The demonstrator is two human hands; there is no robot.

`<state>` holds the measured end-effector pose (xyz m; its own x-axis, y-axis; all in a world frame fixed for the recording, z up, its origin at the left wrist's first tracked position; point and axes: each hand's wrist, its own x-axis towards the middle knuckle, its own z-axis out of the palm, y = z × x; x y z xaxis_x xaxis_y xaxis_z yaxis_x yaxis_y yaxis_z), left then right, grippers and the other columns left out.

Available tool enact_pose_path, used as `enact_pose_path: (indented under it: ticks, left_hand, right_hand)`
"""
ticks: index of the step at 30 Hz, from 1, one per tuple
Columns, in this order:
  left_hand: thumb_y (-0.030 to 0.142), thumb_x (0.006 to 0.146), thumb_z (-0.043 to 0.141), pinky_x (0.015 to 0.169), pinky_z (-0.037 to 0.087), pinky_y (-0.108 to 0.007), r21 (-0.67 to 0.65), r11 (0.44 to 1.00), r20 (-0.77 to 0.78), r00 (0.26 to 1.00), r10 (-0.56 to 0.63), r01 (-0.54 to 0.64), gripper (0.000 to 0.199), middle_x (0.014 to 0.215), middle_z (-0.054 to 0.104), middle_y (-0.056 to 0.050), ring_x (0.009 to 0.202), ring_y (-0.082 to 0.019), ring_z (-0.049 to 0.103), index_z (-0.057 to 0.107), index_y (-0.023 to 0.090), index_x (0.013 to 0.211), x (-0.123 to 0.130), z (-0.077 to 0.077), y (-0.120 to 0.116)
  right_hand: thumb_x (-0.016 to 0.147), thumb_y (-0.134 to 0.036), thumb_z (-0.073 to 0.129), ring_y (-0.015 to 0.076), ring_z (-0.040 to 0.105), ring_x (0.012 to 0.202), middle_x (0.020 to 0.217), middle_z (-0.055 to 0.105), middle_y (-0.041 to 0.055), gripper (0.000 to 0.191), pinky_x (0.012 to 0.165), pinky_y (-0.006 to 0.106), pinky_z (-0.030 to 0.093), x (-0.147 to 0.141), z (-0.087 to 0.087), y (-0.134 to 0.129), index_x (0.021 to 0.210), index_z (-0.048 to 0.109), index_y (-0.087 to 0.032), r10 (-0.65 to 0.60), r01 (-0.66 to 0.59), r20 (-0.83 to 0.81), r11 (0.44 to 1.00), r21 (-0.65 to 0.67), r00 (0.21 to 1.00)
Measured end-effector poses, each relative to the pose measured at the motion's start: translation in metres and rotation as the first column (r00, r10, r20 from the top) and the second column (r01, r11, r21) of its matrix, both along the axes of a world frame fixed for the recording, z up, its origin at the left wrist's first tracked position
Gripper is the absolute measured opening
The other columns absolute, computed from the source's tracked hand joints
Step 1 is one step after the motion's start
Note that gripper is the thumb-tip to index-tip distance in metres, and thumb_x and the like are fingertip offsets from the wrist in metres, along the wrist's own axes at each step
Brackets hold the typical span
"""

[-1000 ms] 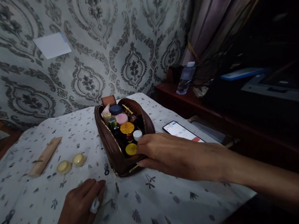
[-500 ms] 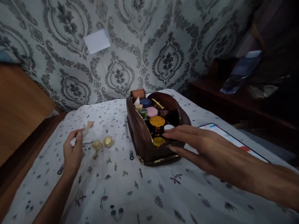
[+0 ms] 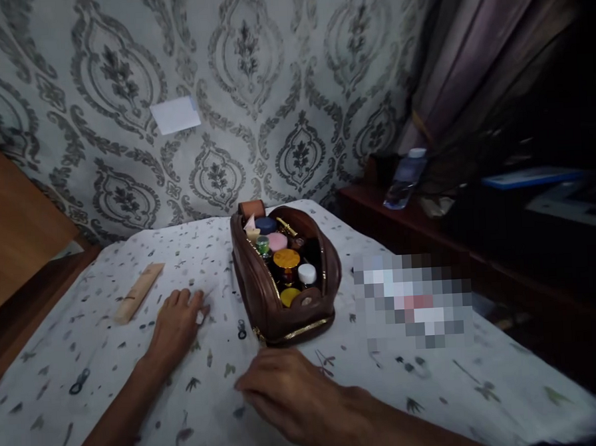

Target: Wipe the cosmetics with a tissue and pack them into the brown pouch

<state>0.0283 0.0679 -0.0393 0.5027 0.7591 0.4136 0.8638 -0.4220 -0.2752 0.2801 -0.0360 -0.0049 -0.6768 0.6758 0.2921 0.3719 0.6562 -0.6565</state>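
Observation:
My left hand (image 3: 177,320) rests low over the patterned sheet with its fingers curled in. A small pale thing shows at its fingertips, too little of it to name. Left of that hand lies a beige tube (image 3: 139,294), apart from it. My right hand (image 3: 291,393) is in front of the bag, back upward, fingers bent together; whatever they may hold is hidden. The brown toiletry bag (image 3: 249,295) stands unzipped. Inside are a jar with an amber lid (image 3: 286,259), a white-capped bottle (image 3: 307,273), a yellow lid (image 3: 289,297), a pink lid (image 3: 277,241) and a dark blue lid (image 3: 265,225).
The white patterned sheet (image 3: 153,417) covers the surface. A pixelated flat object (image 3: 417,303) lies right of the bag. Beyond it, a clear bottle (image 3: 406,179) stands on a dark red-brown ledge (image 3: 361,200). A patterned wall (image 3: 252,119) closes off the back.
My right hand has left the bag's opening, coming nearer and left. My left hand has moved right and nearer. The beige tube now shows fully; two small yellowish round things are no longer visible.

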Motion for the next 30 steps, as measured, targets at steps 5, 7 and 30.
enact_pose_path:
  ticks: [5,7,30]
  left_hand:
    - [0.034,0.098,0.044,0.070,0.049,-0.033,-0.017,0.992,0.365,0.925,-0.107,0.121,0.023,0.086,0.064,-0.006,0.082,-0.023,0.060,0.061,0.018,0.098,0.011,0.023,-0.029]
    - [0.033,0.099,0.042,0.070,0.050,-0.030,-0.049,0.977,0.511,0.846,-0.153,0.206,0.022,0.084,0.065,-0.004,0.081,-0.020,0.062,0.060,0.019,0.096,0.019,0.032,-0.046]
    - [0.022,0.101,0.039,0.044,0.032,-0.026,0.272,0.856,0.220,0.838,-0.500,0.439,0.029,0.052,0.046,0.003,0.043,-0.013,0.045,0.045,0.022,0.072,0.025,0.032,-0.073]
  right_hand:
    - [0.086,-0.039,0.062,0.0144,0.065,0.078,0.102,0.067,0.0082,0.047,0.064,0.026,0.050,-0.045,-0.032,0.010,0.126,0.058,-0.015,-0.329,0.044,-0.308,0.745,-0.666,0.893]
    - [0.078,-0.059,0.067,0.0145,0.066,0.078,0.106,0.063,0.0080,0.068,0.060,0.024,0.050,-0.058,-0.039,0.013,0.130,0.051,-0.018,-0.417,-0.166,-0.461,0.575,-0.801,0.783]
    - [0.050,-0.052,0.089,0.0132,0.066,0.065,0.079,0.068,-0.0005,0.067,0.057,0.023,0.044,-0.066,-0.044,0.009,0.085,0.041,-0.021,-0.505,-0.414,-0.566,0.389,-0.823,0.652]
